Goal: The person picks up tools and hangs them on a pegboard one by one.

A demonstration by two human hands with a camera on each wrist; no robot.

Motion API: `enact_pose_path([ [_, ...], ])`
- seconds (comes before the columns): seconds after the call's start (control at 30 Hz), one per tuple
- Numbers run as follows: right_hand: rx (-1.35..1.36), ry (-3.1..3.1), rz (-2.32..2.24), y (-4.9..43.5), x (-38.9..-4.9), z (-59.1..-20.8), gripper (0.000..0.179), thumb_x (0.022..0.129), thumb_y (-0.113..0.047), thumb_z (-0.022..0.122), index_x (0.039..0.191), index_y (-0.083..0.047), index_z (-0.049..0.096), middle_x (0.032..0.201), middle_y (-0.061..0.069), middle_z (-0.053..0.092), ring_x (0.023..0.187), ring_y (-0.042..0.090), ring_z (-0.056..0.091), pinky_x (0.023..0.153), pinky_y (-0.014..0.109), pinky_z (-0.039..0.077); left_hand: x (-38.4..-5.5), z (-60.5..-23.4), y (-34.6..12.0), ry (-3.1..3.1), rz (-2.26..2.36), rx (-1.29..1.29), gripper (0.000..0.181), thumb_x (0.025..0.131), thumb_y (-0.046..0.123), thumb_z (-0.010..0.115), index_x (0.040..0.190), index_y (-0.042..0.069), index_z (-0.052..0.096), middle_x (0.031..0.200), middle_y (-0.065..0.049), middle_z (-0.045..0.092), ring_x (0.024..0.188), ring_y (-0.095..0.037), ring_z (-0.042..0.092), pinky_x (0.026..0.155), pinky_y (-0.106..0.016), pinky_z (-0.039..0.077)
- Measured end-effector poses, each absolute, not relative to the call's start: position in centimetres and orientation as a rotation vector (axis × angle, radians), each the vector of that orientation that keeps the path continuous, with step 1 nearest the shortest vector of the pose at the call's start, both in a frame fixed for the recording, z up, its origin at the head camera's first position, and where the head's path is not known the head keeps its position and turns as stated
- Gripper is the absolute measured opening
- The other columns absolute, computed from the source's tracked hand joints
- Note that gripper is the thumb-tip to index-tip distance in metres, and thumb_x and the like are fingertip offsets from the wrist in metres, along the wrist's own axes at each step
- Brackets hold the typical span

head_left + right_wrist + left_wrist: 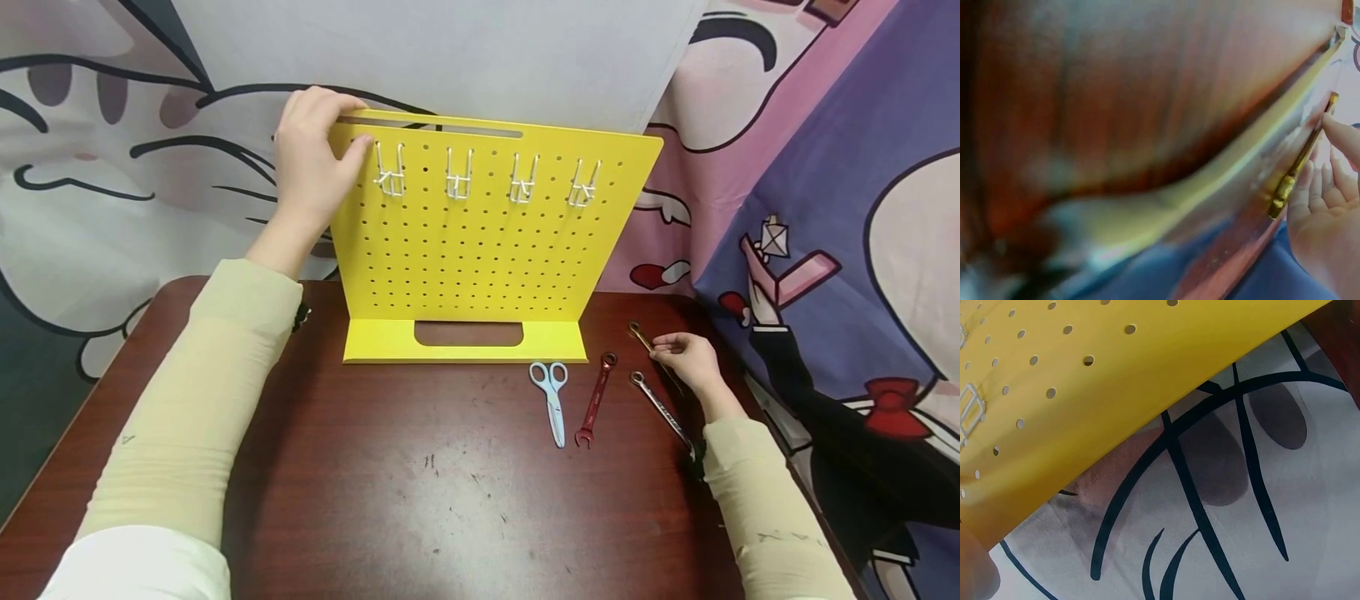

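Note:
A yellow pegboard (465, 242) stands on the table, with several white wire hooks (458, 175) in a row near its top. My left hand (315, 150) grips its upper left corner, thumb on the front face and fingers over the top edge. In the left wrist view, part of the thumb (975, 569) shows beside the pegboard (1072, 381). At the right, my right hand (688, 360) pinches a gold wrench (642, 337) between thumb and fingers. The right wrist view shows the gold wrench (1300, 162) under the thumb of that hand (1329, 219).
Left of the right hand, a silver wrench (663, 412), a red wrench (596, 400) and light blue scissors (552, 400) lie on the dark wooden table (420, 500). Behind and to the right hang printed cartoon cloths (825, 275). A white panel (442, 58) rises behind the pegboard.

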State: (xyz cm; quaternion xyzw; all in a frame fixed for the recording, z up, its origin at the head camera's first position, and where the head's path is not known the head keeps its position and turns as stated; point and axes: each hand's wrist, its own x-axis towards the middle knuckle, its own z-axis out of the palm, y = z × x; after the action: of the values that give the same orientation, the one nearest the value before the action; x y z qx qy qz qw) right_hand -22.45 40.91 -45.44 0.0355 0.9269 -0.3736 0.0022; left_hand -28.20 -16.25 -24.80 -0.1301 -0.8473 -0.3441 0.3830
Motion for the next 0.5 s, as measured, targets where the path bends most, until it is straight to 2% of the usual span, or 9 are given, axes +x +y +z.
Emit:
enact_pose_path([
  [0.17, 0.116, 2.941, -1.083, 40.75, -22.69, -45.38, 0.030, 0.094, -0.005, 0.078, 0.114, 0.016, 0.072, 0.095, 0.023, 0.080, 0.066, -0.015, 0.059, 0.061, 0.008, 0.051, -28.19, -24.76, -16.24, -2.159, -0.876, -0.331, 0.026, 0.100, 0.010, 0.072, 0.125, 0.002, 0.074, 0.125, -0.017, 0.072, 0.124, -0.032, 0.058, 0.112, -0.034, 0.041],
  [0.5, 0.155, 2.950, -1.002, 40.68, -22.78, -45.04, 0.030, 0.093, -0.009, 0.079, 0.113, 0.013, 0.074, 0.090, 0.014, 0.082, 0.064, -0.012, 0.058, 0.059, 0.013, 0.050, -28.24, -24.80, -16.25, -2.153, -0.865, -0.336, 0.026, 0.100, 0.009, 0.071, 0.125, 0.002, 0.074, 0.124, -0.017, 0.072, 0.123, -0.033, 0.058, 0.113, -0.036, 0.042],
])
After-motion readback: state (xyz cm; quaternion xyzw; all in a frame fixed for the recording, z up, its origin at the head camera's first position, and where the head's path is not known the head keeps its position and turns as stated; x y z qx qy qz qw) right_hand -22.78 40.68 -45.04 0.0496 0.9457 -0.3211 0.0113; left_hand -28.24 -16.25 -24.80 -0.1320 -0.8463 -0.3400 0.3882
